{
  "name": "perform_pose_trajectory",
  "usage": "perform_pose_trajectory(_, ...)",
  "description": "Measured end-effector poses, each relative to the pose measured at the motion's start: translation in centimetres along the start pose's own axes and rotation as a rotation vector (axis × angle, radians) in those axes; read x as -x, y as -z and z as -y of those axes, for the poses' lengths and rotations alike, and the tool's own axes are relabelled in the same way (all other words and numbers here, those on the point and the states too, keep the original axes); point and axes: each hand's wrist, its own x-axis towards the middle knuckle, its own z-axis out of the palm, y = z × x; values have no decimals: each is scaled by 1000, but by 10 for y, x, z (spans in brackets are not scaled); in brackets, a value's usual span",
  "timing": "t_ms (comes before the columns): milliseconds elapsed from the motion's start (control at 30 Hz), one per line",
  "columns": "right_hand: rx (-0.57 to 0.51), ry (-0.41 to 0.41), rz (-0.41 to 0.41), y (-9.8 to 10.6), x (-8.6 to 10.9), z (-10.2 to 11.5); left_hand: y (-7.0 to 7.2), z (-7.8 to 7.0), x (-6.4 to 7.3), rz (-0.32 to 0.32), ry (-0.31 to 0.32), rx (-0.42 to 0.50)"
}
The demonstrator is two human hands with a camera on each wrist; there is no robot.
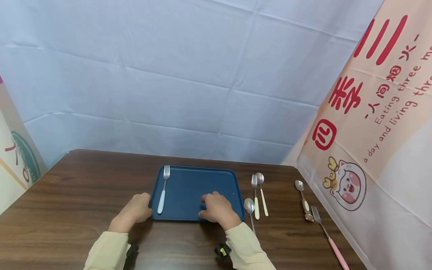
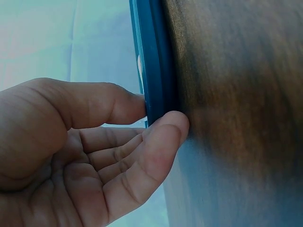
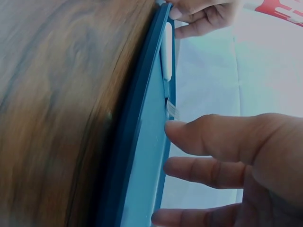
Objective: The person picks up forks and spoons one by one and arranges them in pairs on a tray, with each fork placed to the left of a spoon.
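A dark blue rectangular tray lies on the table. Along its left side rests a fork with a pale blue handle, tines pointing away. My left hand pinches the tray's near left corner. In the left wrist view, the thumb meets the rim, with a finger against the underside edge. My right hand hovers over the near right part of the tray, fingers spread and loosely bent. Nothing is held by it, and the right wrist view shows its fingers apart.
Right of the tray lie a fork and a spoon with cream handles, plus another spoon near the right forearm. Farther right are a spoon with a decorated handle and a pink-handled fork. Cloth hangs behind the table.
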Motion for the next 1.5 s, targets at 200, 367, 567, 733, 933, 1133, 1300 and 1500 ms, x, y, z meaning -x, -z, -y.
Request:
perform_pose_trajectory(200, 0, -33, -1, 1, 6, -10, -1, 0, -1, 2, 5, 8)
perform_pose_trajectory(367, -3, -43, -5, 1, 11, -16, -2, 0, -1, 2, 3, 4)
perform_pose_trajectory(567, 11, -24, -16, 4, 17, -21, -1, 0, -1, 7, 9, 2)
perform_pose_trajectory(733, -2, -16, -23, 5, 23, -27, -1, 0, -1, 11, 15, -5)
perform_pose_trajectory(933, -10, -48, -22, 8, 29, -37, -1, 0, -1, 7, 9, -10)
perform_pose_trajectory(1133, -17, -57, -23, 9, 35, -45, -1, 1, -2, -2, 3, -28)
perform_pose_trajectory(1300, -17, -64, -25, 10, 39, -49, -1, 2, -3, -9, -5, -39)
perform_pose_trajectory(1500, -21, -95, -12, 8, 45, -59, -1, 1, -2, 4, 4, -28)
